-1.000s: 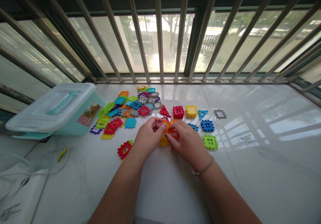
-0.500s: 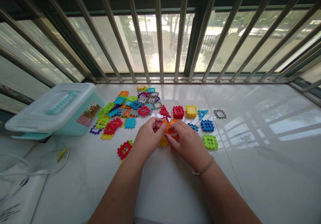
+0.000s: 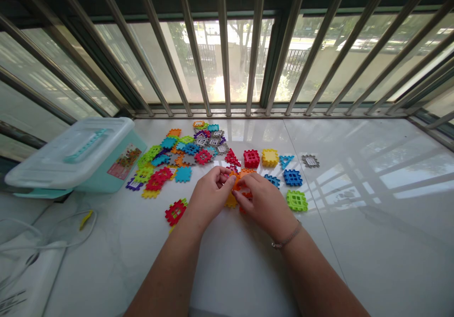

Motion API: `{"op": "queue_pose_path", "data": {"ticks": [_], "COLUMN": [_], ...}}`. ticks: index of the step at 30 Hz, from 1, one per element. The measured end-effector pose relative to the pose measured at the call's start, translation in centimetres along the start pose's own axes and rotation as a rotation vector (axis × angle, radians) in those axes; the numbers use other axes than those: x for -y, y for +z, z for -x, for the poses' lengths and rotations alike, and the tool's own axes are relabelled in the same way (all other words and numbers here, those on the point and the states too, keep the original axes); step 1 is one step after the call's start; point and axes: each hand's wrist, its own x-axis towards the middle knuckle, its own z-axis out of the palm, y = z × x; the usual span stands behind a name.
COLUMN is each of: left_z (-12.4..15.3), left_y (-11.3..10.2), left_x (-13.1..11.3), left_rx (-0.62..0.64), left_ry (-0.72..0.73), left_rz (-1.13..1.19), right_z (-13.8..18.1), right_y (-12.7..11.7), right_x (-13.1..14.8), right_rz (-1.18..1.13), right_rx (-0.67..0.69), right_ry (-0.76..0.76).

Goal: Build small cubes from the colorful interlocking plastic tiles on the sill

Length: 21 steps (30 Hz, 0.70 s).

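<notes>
Both hands meet at orange interlocking building pieces (image 3: 233,182) near the middle of the white surface. My left hand (image 3: 212,191) pinches an orange piece between thumb and fingers. From the other side, my right hand (image 3: 263,196) has its thumb and fingers closed on the orange pieces too. Just below the fingertips lies a yellow piece (image 3: 231,201), partly covered. Beyond the hands are a red triangle piece (image 3: 232,157), a red cube (image 3: 251,158) and a yellow block (image 3: 270,157). How the orange pieces fit together is hidden by the fingers.
A heap of mixed toothed pieces (image 3: 177,154) spreads at the left. Further left stands a lidded turquoise box (image 3: 76,156). Blue (image 3: 292,178), green (image 3: 297,201) and grey (image 3: 310,161) pieces lie at the right. White cables (image 3: 80,227) trail at the lower left; metal bars (image 3: 222,47) line the back.
The hands keep nearly the same pose on the orange pieces, with only slight finger movement. The whole view has shifted very slightly.
</notes>
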Motion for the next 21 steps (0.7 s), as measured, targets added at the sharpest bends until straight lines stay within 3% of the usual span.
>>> {"op": "queue_pose_path", "data": {"ticks": [21], "left_z": [0.21], "left_y": [-0.07], "left_x": [-0.7], "left_rx": [0.003], "left_ry": [-0.02], "left_rz": [-0.021], "right_z": [-0.09], "right_y": [0.13], "right_x": [-0.06], "right_rz": [0.006], "right_rx": [-0.013], "right_ry": [-0.012]}}
